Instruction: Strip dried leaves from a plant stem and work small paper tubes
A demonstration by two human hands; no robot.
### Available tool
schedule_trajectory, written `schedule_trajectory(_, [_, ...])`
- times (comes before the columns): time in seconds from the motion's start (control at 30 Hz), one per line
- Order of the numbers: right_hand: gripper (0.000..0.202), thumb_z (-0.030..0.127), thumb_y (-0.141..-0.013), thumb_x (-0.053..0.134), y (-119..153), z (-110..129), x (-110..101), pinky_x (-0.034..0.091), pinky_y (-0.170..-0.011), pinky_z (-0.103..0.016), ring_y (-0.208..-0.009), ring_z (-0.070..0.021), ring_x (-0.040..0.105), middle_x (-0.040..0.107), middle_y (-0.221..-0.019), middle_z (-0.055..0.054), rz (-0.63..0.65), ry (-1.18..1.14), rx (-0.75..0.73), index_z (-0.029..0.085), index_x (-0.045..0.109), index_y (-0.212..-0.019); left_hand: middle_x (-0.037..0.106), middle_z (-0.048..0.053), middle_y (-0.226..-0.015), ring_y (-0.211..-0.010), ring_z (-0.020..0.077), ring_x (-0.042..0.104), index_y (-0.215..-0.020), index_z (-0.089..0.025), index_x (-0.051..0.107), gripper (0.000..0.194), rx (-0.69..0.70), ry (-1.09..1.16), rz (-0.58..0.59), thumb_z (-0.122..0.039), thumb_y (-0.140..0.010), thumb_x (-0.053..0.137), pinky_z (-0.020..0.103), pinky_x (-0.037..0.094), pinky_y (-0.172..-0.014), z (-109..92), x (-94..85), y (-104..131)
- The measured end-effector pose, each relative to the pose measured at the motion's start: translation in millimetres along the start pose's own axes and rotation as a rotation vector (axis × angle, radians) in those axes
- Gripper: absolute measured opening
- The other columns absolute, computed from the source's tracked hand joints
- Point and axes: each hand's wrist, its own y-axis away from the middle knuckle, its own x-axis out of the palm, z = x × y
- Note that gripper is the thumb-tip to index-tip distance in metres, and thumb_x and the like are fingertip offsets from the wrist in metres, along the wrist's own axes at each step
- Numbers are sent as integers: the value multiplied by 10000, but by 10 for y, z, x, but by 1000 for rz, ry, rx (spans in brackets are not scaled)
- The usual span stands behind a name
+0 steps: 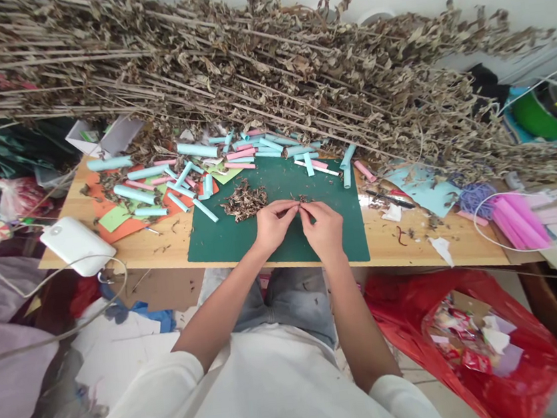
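My left hand (274,225) and my right hand (323,228) meet over the green cutting mat (232,244), fingertips pinched close together. Between them shows a small bit of dried leaf (301,199), partly hidden by the fingers. Just left of my left hand lies a loose pile of crumbled dried leaves (245,201) on the mat. Beyond the hands, blue paper tubes (197,150) and thinner pink paper tubes (241,153) are scattered along the mat's far edge and to its left.
Bundles of dried leafy stalks (221,61) lie across the back of the wooden table (414,250). A white power bank (77,245) with a cable sits at the left edge. On the right are a black pen (391,199) and pink paper rolls (519,222). A red rubbish bag (410,308) hangs below.
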Motion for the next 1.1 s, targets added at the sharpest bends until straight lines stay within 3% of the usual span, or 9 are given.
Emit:
schedule_trajectory(0.2, [233,229,-887,540,5,51,-87,527,-798,-313,-855,-200,666,716,-990,-92,101,100,42,182,710,-1040,745,87,-940,-863,190,699,-908,-198,782,176,34,-48,24,-320,-826,684,332,566,-821,-30,15,11])
schedule_trajectory(0.4, [254,263,-936,482,5,36,-103,520,-786,-300,-840,-186,661,717,-938,-79,54,46,59,206,729,-953,746,79,-983,-931,207,692,-948,-214,779,194,25,-49,50,-329,-842,665,356,543,-891,-51,12,14])
schedule_trajectory(0.67, [224,247,-889,512,-25,92,-137,517,-739,-287,-762,-174,648,713,-877,-74,32,37,68,196,730,-875,756,72,-917,-833,198,703,-902,-175,769,191,-113,10,12,-319,-796,699,329,560,-807,-20,47,26])
schedule_trajectory(0.77, [195,251,-849,542,-19,94,-92,526,-674,-280,-695,-164,642,706,-806,-63,-1,-152,167,181,719,-802,757,77,-904,-816,196,705,-886,-159,763,196,-144,41,6,-313,-780,707,331,564,-799,-18,58,29])
schedule_trajectory(0.97, [185,332,-748,658,3,-13,86,555,-566,-295,-581,-174,655,703,-662,-34,-85,-638,564,156,711,-766,757,79,-887,-769,191,711,-869,-150,754,203,-190,97,5,-316,-757,727,325,572,-767,-28,60,31])
schedule_trajectory(1.03, [224,359,-754,662,-11,-53,81,556,-556,-302,-573,-179,659,712,-673,-43,-121,-652,601,146,724,-790,756,80,-894,-768,195,717,-876,-150,751,209,-195,109,8,-322,-760,727,323,574,-760,-29,61,31])
schedule_trajectory(1.1, [246,363,-779,649,-37,-95,35,566,-607,-321,-611,-188,673,733,-732,-62,-134,-532,533,145,745,-842,754,81,-879,-765,200,723,-882,-147,746,224,-198,129,13,-339,-766,727,320,573,-753,-25,64,30])
